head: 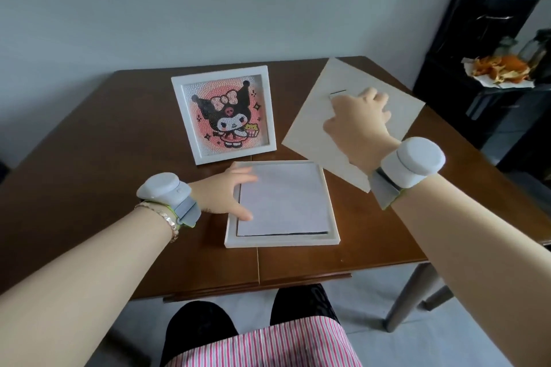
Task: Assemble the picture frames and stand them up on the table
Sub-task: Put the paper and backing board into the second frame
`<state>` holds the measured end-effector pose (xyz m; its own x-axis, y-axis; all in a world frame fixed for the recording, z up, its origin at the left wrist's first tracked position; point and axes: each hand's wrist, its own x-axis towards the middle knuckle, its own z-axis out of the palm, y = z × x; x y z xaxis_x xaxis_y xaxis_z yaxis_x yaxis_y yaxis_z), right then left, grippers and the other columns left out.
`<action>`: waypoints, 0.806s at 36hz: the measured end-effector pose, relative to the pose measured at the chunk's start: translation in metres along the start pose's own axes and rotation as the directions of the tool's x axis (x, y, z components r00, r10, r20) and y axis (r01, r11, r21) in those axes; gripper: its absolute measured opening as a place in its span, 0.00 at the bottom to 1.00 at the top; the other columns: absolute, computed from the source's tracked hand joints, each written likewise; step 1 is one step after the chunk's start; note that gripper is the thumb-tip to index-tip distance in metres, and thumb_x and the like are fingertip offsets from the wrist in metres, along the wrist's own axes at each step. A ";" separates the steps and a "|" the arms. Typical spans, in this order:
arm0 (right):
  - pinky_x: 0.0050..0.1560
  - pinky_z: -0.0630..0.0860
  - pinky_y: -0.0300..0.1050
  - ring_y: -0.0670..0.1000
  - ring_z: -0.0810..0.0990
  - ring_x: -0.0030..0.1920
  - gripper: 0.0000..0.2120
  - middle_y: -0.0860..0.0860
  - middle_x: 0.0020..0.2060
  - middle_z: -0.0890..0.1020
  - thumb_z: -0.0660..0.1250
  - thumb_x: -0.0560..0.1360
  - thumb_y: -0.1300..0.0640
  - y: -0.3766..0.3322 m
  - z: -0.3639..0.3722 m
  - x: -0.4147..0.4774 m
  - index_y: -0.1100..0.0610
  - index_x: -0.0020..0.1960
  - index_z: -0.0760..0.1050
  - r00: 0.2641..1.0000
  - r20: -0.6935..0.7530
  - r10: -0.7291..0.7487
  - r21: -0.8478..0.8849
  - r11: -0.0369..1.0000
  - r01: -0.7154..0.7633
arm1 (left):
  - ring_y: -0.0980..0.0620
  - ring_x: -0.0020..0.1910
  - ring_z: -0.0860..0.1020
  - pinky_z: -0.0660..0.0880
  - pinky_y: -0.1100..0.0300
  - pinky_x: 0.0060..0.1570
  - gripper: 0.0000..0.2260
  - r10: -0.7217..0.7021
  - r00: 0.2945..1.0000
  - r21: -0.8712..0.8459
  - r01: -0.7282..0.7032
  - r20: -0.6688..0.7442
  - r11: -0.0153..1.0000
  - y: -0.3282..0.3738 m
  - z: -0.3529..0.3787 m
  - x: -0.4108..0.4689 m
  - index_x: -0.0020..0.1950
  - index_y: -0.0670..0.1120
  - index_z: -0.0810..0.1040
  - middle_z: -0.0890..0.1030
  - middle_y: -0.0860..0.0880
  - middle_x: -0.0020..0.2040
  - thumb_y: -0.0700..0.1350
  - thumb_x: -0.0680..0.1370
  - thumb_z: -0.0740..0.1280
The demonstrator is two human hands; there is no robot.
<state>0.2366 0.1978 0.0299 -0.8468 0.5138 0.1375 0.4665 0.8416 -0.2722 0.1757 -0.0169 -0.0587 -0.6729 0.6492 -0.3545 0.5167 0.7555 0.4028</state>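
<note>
Left hand [222, 194] fingers flat, steadying face-down white square frame [281, 235]; right hand [357, 119] fingers grip beige backing board [313, 128], upper right. Next: lay board in.

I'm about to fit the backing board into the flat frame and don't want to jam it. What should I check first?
1. Flat frame lies face down on the table: ok.
2. White sheet sits inside the rim: ok.
3. Left hand steadies the frame: ok.
4. Right hand is on the backing board: ok; firm grip: cannot tell.
5. Board lined up with the frame: not ok, it lies apart and turned.
6. Finished frame stands out of the way: ok.
</note>
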 end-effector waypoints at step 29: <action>0.44 0.64 0.48 0.60 0.65 0.52 0.04 0.56 0.48 0.65 0.59 0.73 0.59 -0.049 0.043 -0.053 0.57 0.46 0.72 0.798 0.487 -0.357 -0.081 0.891 0.448 | 0.54 0.77 0.52 0.50 0.54 0.76 0.53 0.005 1.000 -0.254 0.000 0.016 0.967 -0.028 -0.003 -0.028 0.77 0.51 0.47 0.54 0.53 0.78 0.58 0.63 0.76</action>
<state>0.2479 0.1224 -0.0050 -0.9661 0.0288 -0.2566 0.0571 0.9930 -0.1035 0.1791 -0.0564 -0.0575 -0.6621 0.6540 -0.3660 0.3654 0.7081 0.6042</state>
